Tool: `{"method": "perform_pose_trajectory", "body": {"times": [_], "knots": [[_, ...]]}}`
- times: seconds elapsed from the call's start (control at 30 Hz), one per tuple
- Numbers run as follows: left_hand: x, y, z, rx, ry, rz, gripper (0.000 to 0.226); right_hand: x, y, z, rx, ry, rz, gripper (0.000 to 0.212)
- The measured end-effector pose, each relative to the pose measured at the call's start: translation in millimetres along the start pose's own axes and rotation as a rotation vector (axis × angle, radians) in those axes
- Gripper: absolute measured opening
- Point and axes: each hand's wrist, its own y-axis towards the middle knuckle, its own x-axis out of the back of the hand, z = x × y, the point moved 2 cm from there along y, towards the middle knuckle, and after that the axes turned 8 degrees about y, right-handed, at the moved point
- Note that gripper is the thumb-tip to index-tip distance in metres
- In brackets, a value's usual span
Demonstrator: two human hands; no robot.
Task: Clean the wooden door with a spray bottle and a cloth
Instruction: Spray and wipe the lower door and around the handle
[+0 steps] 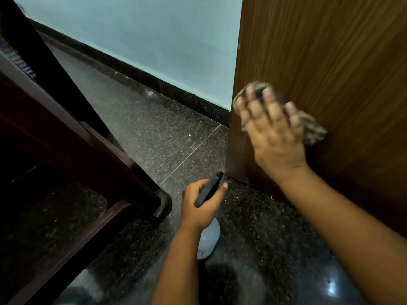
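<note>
The brown wood-grain door (330,62) stands upright. A crumpled grey-brown cloth (312,128) lies flat against its lower left face. A white spray bottle with black trigger (209,238) hangs just left of its bottom corner.
</note>
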Motion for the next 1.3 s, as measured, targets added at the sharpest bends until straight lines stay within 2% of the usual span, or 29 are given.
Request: {"method": "perform_pose_trajectory", "body": {"times": [0.03,0.13,0.17,0.2,0.27,0.43,0.53,0.6,0.67,0.73,0.8,0.83,0.9,1.0,1.07,1.17,1.23,1.3], "knots": [[2,-1,0,-0.003,-0.046,-0.020,0.047,-15,-12,13,0.117,-0.023,0.100,0.058],[4,-1,-5,-0.034,-0.075,-0.030,0.051,-61,-87,61,0.647,-0.074,0.542,0.063],[5,-2,-6,-0.054,-0.069,-0.033,0.050,-71,-111,70,0.742,-0.079,0.667,0.062],[6,-3,-6,-0.068,-0.057,-0.033,0.049,-78,-127,77,0.785,-0.105,0.754,0.060],[5,-6,-4,-0.058,-0.044,-0.032,0.047,-85,-143,84,0.750,-0.142,0.821,0.060],[-15,-23,-3,0.031,0.010,0.007,0.045,-89,-129,92,0.767,-0.111,0.888,0.058],[-24,-29,-12,0.064,0.007,0.060,0.038,-82,-129,82,0.781,-0.095,0.865,0.056],[-25,-29,-22,0.089,-0.035,0.069,0.045,-67,-153,52,0.851,-0.088,0.823,0.053],[-25,-26,-30,0.081,-0.060,0.080,0.065,-55,-197,5,0.890,-0.112,0.775,0.052],[-26,-23,-34,0.063,-0.042,0.089,0.069,-38,-237,-44,0.920,-0.152,0.727,0.053],[-26,-22,-33,0.066,0.007,0.096,0.068,-20,-252,-71,0.888,-0.118,0.750,0.049],[-26,-22,-31,0.073,0.020,0.098,0.071,-15,-251,-73,0.843,-0.076,0.820,0.044],[-27,-20,-25,0.100,0.038,0.100,0.075,-19,-230,-55,0.794,-0.009,0.841,0.034],[-29,-19,-21,0.130,0.028,0.090,0.066,-50,-199,-2,0.916,0.018,0.818,0.041],[-32,-16,-19,0.118,0.021,0.088,0.056,-69,-162,42,0.852,0.071,0.852,0.044],[-38,-14,-11,0.112,0.001,0.074,0.040,-83,-104,94,0.719,0.200,0.741,0.044],[-43,-15,-7,0.106,0.029,0.073,0.030,-95,-85,116,0.757,0.196,0.676,0.042],[-48,-16,-6,0.099,0.057,0.101,0.031,-102,-84,119,0.783,0.124,0.679,0.045]]}}
